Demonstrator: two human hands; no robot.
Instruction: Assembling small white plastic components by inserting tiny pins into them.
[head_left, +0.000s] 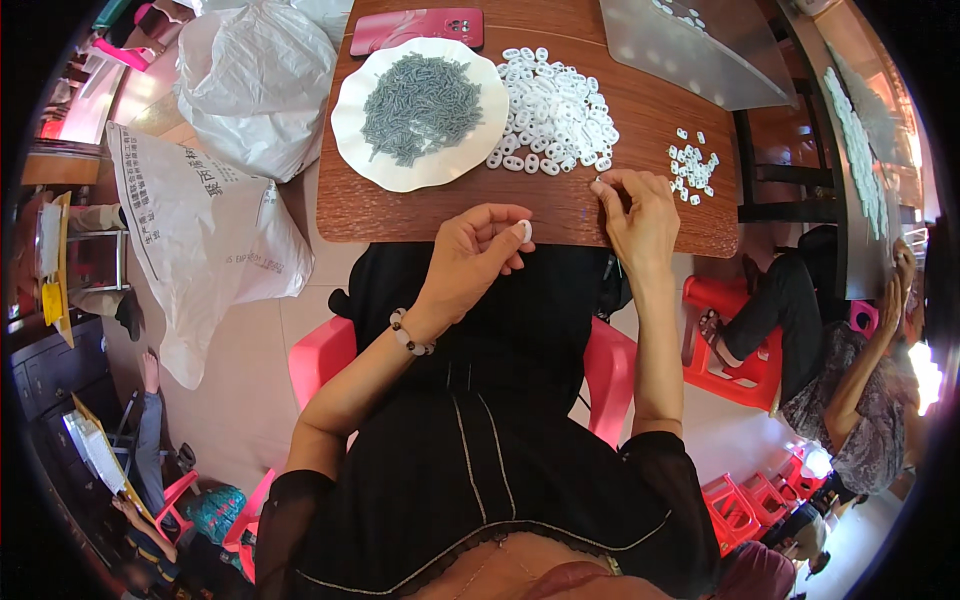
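White oval pieces [560, 110]: heaped on the brown table, just right of the plate and overlapping one another; many show two dark holes.
Held piece [525, 231]: one white rounded piece, pinched between thumb and fingers above the table's near edge, well apart from the heap.
Left hand [462, 258]: gripping that piece at its fingertips, the other fingers curled in behind.
Right hand [643, 222]: over the near part of the table, thumb and index finger bent toward each other just below the heap; a small white spot shows at the fingertips, but I cannot tell whether it is a gripped piece.
Small cluster [690, 172]: more white pieces, lying apart from the main heap, near the table's right edge.
Grey rods [420, 105]: short and thin, piled in the middle of the plate.
Plate [348, 122]: white, wavy-rimmed, on the left of the table.
Phone [400, 32]: pinkish red, lying just behind the plate.
Table [395, 215]: brown wood grain, rounded near corners.
Bracelet [404, 334]: dark and pale beads, around the left wrist.
Sacks [215, 235]: white, on the floor left of the table; the nearer one bears dark print.
Red stool [745, 365]: on the right, beside a seated person's leg [765, 315] in dark trousers.
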